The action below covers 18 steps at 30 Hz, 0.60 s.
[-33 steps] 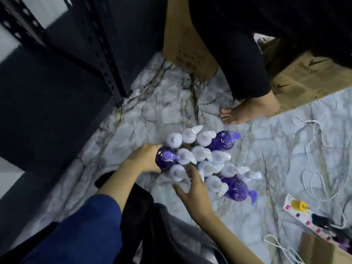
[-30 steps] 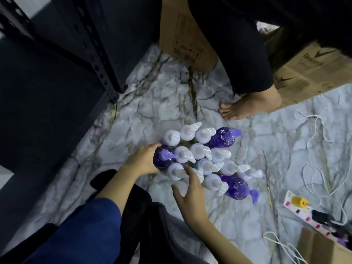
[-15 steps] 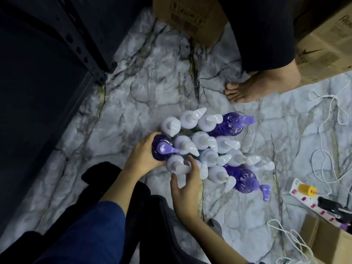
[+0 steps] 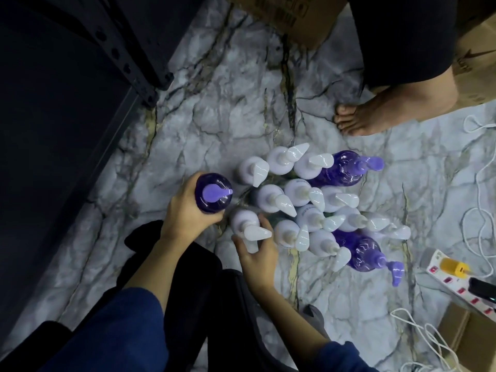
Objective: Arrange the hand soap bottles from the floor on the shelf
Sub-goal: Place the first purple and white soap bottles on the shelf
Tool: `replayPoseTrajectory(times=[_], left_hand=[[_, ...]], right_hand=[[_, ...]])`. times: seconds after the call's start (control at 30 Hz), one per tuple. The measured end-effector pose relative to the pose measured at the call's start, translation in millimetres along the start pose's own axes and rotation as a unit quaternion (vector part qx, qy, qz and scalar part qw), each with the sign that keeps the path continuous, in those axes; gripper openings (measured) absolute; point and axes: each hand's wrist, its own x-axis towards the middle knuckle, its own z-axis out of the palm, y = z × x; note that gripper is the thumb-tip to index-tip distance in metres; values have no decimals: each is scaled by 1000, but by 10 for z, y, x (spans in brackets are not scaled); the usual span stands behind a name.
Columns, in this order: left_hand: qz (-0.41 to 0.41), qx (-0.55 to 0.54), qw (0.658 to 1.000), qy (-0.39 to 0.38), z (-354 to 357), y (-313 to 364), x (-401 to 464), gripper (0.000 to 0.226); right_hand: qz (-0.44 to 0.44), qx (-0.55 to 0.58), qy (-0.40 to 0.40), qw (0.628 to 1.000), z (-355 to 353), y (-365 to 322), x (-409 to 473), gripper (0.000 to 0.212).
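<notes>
Several pump bottles of hand soap stand in a tight cluster (image 4: 308,200) on the marble floor, most white, two purple. My left hand (image 4: 185,210) is wrapped around a purple bottle (image 4: 213,193) at the cluster's left edge, pulled slightly apart from the others. My right hand (image 4: 257,251) grips a white bottle (image 4: 245,224) at the near left corner, fingers around its body under the pump. The dark metal shelf (image 4: 67,103) fills the left side, its post foot on the floor.
Another person's bare foot (image 4: 375,116) stands just beyond the bottles, with cardboard boxes (image 4: 290,14) behind. A white power strip (image 4: 456,277) and loose white cables (image 4: 480,183) lie at the right. Bare marble floor (image 4: 214,116) lies between the bottles and the shelf.
The view has dropped closer to the floor. My left hand has drawn the purple bottle leftward out of the cluster. My right hand has closed around the near white bottle.
</notes>
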Motion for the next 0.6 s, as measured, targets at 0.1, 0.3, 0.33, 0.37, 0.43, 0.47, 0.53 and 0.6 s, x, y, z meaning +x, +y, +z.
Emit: replayPoseTrajectory(times=[0.1, 0.3, 0.33, 0.37, 0.43, 0.47, 0.53, 0.6], left_hand=[[-6, -14, 1000, 12, 42, -50, 35, 74], [-38, -32, 999, -4, 149, -282, 113, 78], [-39, -37, 999, -6, 174, -305, 116, 81], [-35, -46, 998, -3, 195, -309, 119, 84], [-18, -68, 998, 0, 216, -289, 137, 90], [-10, -80, 997, 0, 213, -268, 141, 87], [2, -89, 996, 0, 203, -228, 151, 76], [-14, -83, 996, 1, 224, -228, 159, 79]], right_hand=[[4, -64, -28, 998, 87, 42, 120, 41], [98, -129, -54, 985, 154, 145, 299, 43], [125, -103, -64, 985, 160, 177, 300, 37], [157, -67, -79, 982, 161, 181, 294, 31], [183, -37, -91, 978, 168, 194, 281, 30], [172, -46, -83, 981, 174, 188, 285, 31], [113, -79, -61, 989, 190, 128, 322, 38], [72, -100, -59, 991, 217, 59, 366, 47]])
